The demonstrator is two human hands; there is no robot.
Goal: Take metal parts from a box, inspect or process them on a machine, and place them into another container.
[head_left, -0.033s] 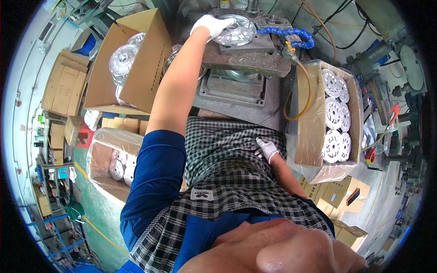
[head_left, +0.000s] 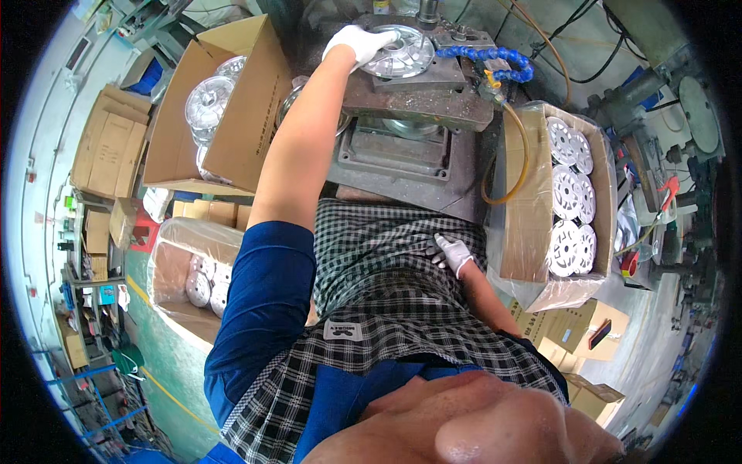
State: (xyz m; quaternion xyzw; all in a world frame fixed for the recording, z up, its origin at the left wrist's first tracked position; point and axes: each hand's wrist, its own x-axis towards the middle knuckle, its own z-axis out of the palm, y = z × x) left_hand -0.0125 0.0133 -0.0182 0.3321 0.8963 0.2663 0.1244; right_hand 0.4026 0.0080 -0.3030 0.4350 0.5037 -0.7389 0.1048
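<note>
My left hand (head_left: 355, 45), in a white glove, is closed on the left rim of a shiny round metal disc (head_left: 410, 56). Openings and a raised hub show on the disc, which lies on the metal block of a machine (head_left: 433, 100). The fingers under the rim are partly hidden. On the checked apron (head_left: 379, 240) over my lap rests my right hand (head_left: 450, 254), also gloved in white, its fingers apart and holding nothing. Beside the disc a blue segmented hose (head_left: 483, 54) ends close to its right edge.
At the left, a tall carton (head_left: 239, 147) holds shiny discs; below it stands a plastic-lined carton (head_left: 166, 263) with pale discs. Another lined carton (head_left: 522, 185) at the right contains stacked pale discs. A yellow tube (head_left: 527, 155) loops between machine and carton.
</note>
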